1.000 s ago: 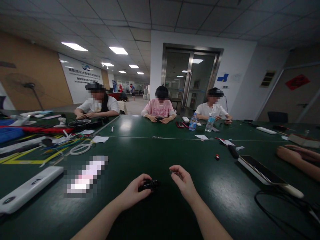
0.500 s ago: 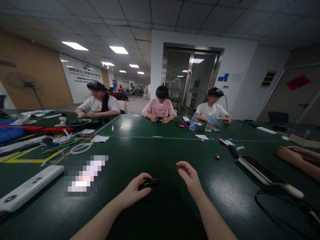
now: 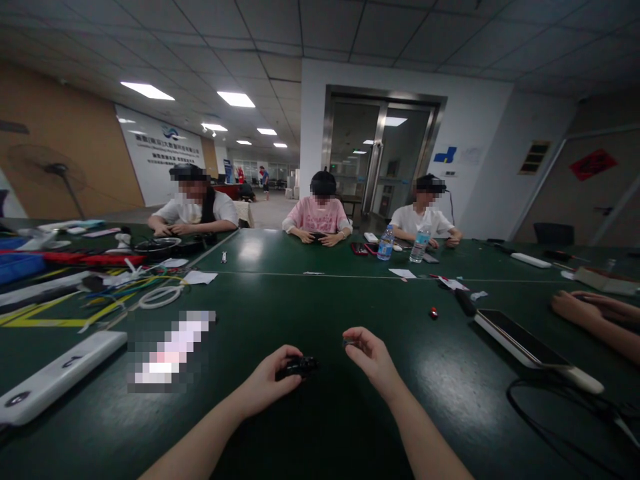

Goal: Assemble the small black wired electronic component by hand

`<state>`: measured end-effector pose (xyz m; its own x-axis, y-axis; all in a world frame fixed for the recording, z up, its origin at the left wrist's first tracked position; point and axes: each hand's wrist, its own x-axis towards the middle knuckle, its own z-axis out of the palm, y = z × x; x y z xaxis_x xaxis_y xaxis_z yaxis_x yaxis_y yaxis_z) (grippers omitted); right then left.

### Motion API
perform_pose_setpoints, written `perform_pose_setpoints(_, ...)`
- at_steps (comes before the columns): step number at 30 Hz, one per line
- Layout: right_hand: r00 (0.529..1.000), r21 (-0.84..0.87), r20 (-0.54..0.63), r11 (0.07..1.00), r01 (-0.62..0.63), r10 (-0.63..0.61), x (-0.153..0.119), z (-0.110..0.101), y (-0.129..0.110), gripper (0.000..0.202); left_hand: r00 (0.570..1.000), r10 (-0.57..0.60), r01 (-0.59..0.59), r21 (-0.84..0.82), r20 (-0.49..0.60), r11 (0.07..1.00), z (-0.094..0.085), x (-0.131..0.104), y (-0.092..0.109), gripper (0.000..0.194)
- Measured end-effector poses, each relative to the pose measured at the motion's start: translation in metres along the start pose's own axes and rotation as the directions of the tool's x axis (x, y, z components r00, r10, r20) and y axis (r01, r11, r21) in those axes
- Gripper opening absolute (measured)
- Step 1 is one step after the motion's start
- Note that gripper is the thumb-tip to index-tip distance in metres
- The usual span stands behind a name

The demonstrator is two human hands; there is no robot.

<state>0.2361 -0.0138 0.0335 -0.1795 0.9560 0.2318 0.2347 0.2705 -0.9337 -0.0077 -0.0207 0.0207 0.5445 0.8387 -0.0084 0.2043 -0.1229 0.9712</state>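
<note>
My left hand (image 3: 275, 375) is closed round the near end of a small, glossy black object (image 3: 301, 366) with an uneven outline. Its exact kind is too dark to make out. To the right of it, my right hand (image 3: 370, 353) pinches a tiny dark piece (image 3: 347, 342) between thumb and fingertips, a short gap away from the black object. Beyond my right hand, a small red and silver piece (image 3: 433, 313) lies on the green table (image 3: 330, 300).
At left lie a white power strip (image 3: 65, 377), a blurred-out phone-like panel (image 3: 173, 350) and tangled cables (image 3: 163, 295). At right are a dark-screened device (image 3: 523, 337) and black cable (image 3: 530, 417). Another person's hands (image 3: 580, 310) rest there. Bottles (image 3: 385, 244) and three seated people are across the table.
My right hand has shifted slightly left, bringing the tiny piece closer to the black object. My left hand stays almost still. The view has drifted very slightly.
</note>
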Motion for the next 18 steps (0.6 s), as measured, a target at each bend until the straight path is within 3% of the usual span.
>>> perform_pose_setpoints(11,0.985,-0.138,0.169,0.990,-0.007,0.030,-0.008,0.030,-0.011,0.019,1.000,0.020,-0.020,0.007,-0.024,1.000,0.002,0.003,-0.009,0.029)
perform_pose_setpoints(18,0.987,-0.098,0.159,0.995,-0.005,0.021,-0.009,0.050,-0.009,0.017,0.999,0.026,-0.025,0.016,-0.035,1.000,0.002,0.004,-0.014,0.031)
